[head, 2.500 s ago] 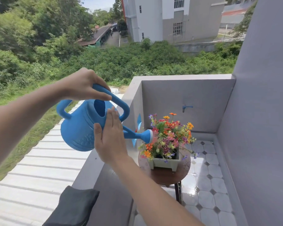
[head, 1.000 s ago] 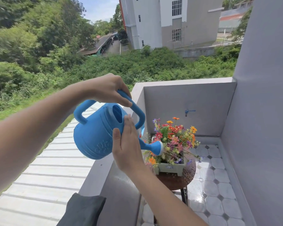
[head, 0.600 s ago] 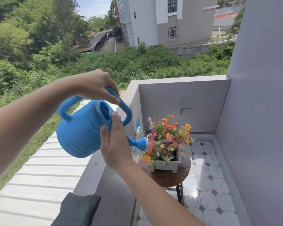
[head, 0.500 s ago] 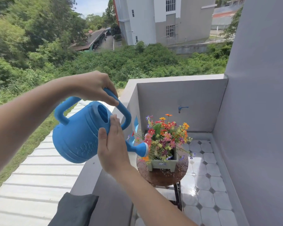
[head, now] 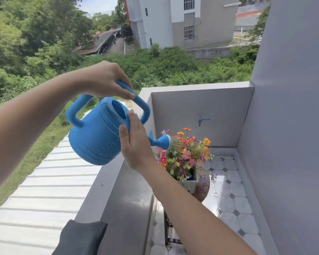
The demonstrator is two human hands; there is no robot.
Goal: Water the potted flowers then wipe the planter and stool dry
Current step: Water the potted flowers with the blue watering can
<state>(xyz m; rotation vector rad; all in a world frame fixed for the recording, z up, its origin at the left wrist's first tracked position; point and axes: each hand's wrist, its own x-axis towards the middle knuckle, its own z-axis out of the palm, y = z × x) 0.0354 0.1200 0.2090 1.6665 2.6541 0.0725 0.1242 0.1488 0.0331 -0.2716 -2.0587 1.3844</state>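
The left hand grasps the top handle of a blue watering can, fingers curled over the bar, so the can hangs under that hand, tipped forward. The right hand lies flat against the can's near side just below the filling hole, fingers straight and close together (a flat touch, nothing curled round). From behind the right hand the spout runs outward to its rose, which sits just above the near edge of the flowers; thin streaks of water run from the rose onto the blooms. The flowers stand in a pale planter beyond and below the right wrist, partly hidden by that forearm. The planter sits on a round brown stool, whose top looks speckled with wet. Past the right forearm the tiled floor glistens. Below the left forearm, near the bottom edge, a dark grey cloth lies on the balcony ledge. Beyond the rose, a small blue tap sticks out of the far wall.
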